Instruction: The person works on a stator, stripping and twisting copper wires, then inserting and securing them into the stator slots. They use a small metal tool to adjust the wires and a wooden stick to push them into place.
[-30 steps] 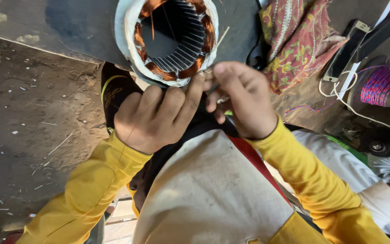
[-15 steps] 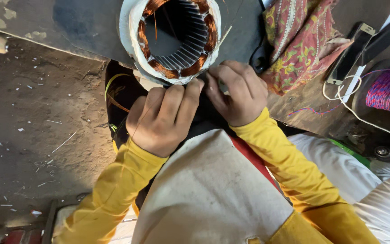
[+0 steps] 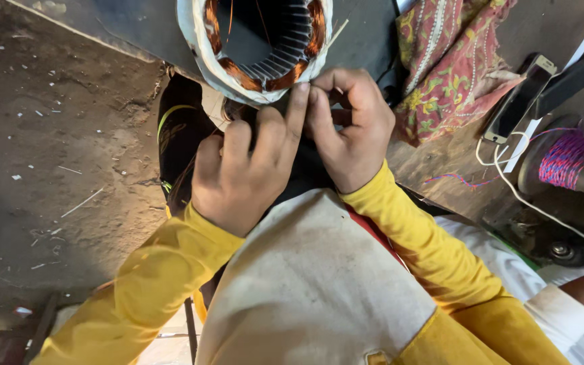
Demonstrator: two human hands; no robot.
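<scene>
Motor stator [image 3: 255, 40] sits far centre, ring of copper windings wrapped in whitish insulation, its top cut off by the frame edge. Its near rim is where both hands meet. Left hand [image 3: 245, 172] lies back-up, fingers stretched forward, fingertips [image 3: 297, 101] pressed on the near rim of the insulation. Right hand [image 3: 349, 128] is curled tight, thumb and forefinger pinched at the same rim; too small to tell what is pinched. The two hands touch each other, no gap between them. Yellow sleeves [image 3: 150, 284] run back to the near edge.

Left of the stator: bare dirty floor [image 3: 49, 169], scattered white scraps, lots of open room. Right is crowded: red patterned cloth [image 3: 454, 61] just beside the right hand, then a phone [image 3: 518, 98] with white cable [image 3: 528, 196], and a spool of pink-blue thread [image 3: 566, 159] near the right edge. Another person's white sleeve [image 3: 569, 311] at near right.
</scene>
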